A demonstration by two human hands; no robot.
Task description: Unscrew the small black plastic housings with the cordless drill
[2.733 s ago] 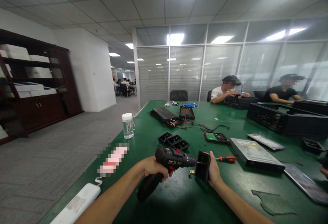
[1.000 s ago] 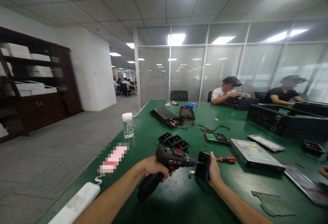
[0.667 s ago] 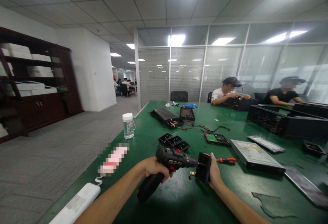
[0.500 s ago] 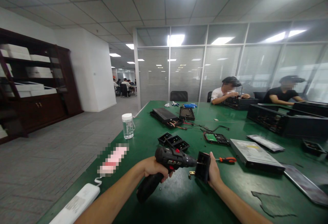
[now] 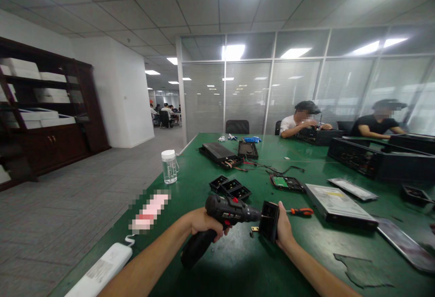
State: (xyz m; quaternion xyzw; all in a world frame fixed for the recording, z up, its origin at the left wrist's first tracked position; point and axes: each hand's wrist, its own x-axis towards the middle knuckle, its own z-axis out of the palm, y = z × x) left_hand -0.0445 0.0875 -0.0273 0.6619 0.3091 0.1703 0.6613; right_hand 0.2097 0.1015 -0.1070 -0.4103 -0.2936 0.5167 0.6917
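My left hand (image 5: 210, 225) is wrapped round the grip of a black cordless drill (image 5: 227, 209), which points right. The drill's bit reaches into a small black plastic box (image 5: 269, 221), tilted on edge with its hollow side toward the drill. My right hand (image 5: 284, 227) holds that box from its right side; the fingers behind it are partly hidden. Just left of the box lies a small brass-coloured metal piece (image 5: 254, 229). Several similar black boxes (image 5: 230, 187) sit on the green table (image 5: 234, 270) beyond the drill.
An orange-handled screwdriver (image 5: 302, 211) lies right of my right hand, near a silver disc drive (image 5: 340, 206). A bottle (image 5: 169, 167) and a white power strip (image 5: 102, 270) stand at the left. Two people work beside black computer cases (image 5: 380, 158) at the far right.
Both my hands, the drill and the box stay almost still. At the far right edge, a bit of another person's hand has come into view.
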